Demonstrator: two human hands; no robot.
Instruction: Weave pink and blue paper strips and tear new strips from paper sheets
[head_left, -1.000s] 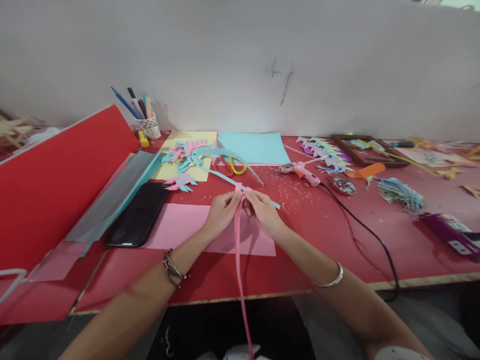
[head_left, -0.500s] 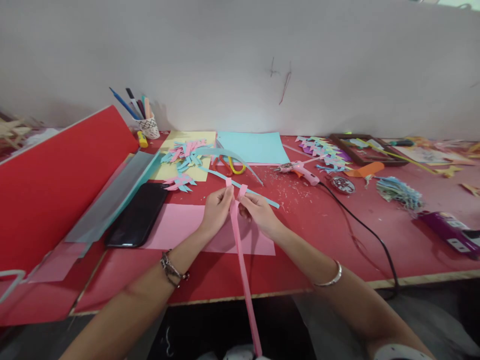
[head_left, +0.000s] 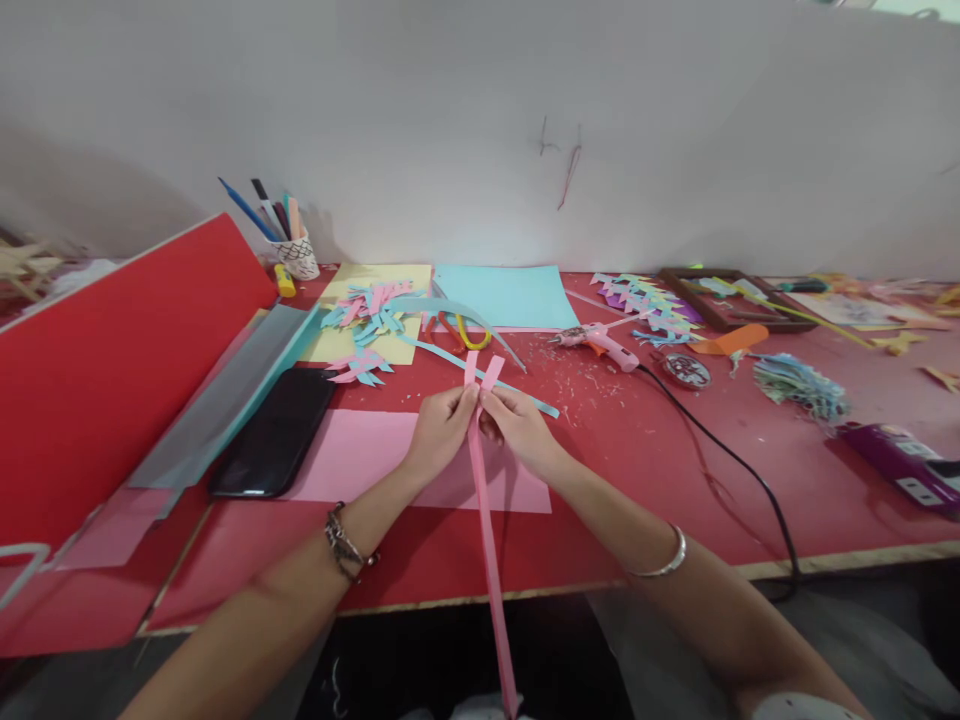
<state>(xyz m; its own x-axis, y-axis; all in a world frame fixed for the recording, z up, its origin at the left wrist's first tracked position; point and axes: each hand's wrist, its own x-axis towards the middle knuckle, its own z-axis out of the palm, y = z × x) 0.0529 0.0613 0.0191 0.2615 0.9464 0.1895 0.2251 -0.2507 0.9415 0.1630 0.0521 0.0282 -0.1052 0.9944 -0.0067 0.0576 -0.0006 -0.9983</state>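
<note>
Pinched between finger and thumb, my left hand holds a pink paper strip near its upper end. My right hand pinches the same pink paper close beside it, the fingertips of both hands almost touching. Two short pink ends stick up above my fingers in a V, while the long part hangs down past the table edge towards my lap. Under my hands lies a pink sheet. Just beyond them is a thin blue paper strip, near yellow-and-red-handled scissors.
A black phone lies left, beside a standing red board. Woven pink and blue paper pieces rest on a yellow sheet. To the right are a pink glue gun with a trailing cord, a wooden frame and a purple tool.
My left hand has moved right, bringing the two pinches together. The pink ends now stand taller above my fingers and closer to each other.
</note>
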